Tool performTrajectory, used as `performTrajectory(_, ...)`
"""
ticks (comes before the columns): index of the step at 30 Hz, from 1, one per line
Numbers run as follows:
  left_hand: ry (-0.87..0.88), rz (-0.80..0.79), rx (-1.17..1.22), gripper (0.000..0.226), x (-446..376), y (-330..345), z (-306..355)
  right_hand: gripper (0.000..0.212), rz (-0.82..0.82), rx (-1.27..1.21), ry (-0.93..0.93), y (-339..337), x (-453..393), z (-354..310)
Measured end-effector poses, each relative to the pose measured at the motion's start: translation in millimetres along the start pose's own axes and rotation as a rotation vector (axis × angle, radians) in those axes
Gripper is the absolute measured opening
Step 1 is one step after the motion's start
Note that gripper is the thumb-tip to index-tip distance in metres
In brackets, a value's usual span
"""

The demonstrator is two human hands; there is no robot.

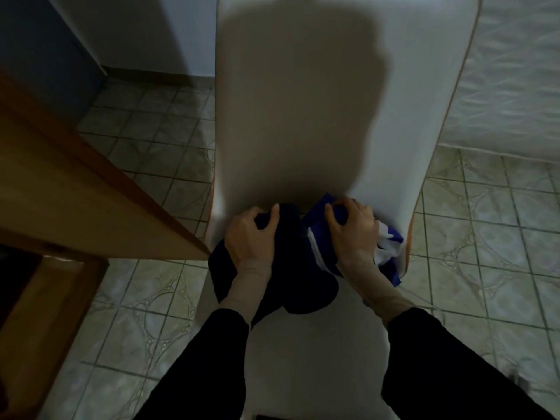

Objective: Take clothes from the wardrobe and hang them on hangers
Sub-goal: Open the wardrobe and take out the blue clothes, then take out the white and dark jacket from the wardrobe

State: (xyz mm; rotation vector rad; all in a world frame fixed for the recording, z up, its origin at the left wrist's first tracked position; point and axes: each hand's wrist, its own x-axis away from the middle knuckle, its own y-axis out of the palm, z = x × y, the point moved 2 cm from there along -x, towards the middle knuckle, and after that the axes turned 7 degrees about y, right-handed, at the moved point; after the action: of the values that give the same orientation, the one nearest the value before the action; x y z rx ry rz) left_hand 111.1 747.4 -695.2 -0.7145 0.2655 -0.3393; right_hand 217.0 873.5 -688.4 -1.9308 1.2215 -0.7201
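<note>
A bundle of clothes lies on a long white padded surface in front of me. Its left part is a dark navy garment, and my left hand grips its top with curled fingers. Its right part is a blue and white garment, bunched up, and my right hand holds it with fingers curled over the fabric. Both forearms wear black sleeves. No hanger is in view.
An open wooden wardrobe door juts in from the left, its corner close to the navy garment. Pale tiled floor lies on both sides. A quilted white mattress stands at the right. A dark shadow falls on the white surface.
</note>
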Motion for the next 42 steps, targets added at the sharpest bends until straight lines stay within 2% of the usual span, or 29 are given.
performTrajectory(3, 0.073, -0.075, -0.080, 0.039, -3.2, 7.7, -2.9, 0.026, -0.067, 0.071, 0.041, 8.5, -3.3, 6.7)
performTrajectory(7, 0.033, -0.154, -0.218, 0.031, -3.9, 7.9, -0.4, 0.025, -0.094, 0.137, 0.021, 9.3, -1.6, 2.6)
performTrajectory(13, 0.064, -0.261, -0.162, 0.028, -8.5, -2.3, 14.0, 0.025, -0.186, 0.108, -0.061, -1.4, 0.5, -22.1)
performTrajectory(18, 0.090, -0.262, -0.072, 0.025, -18.3, -37.8, 36.0, 0.027, -0.318, 0.058, -0.097, -21.5, 0.7, -59.4)
performTrajectory(22, 0.075, -0.229, -0.004, 0.027, -28.9, -87.1, 49.1, 0.028, -0.469, 0.036, -0.162, -44.2, 7.2, -104.0)
performTrajectory(29, 0.064, -0.201, -0.086, 0.028, -29.1, -211.1, 67.9, 0.028, -0.651, 0.071, -0.415, -81.8, 49.3, -201.7)
performTrajectory(42, -0.133, 0.119, -0.263, 0.023, 28.4, -469.6, 49.6, 0.021, -0.784, 0.088, -0.880, -119.1, 209.0, -400.9)
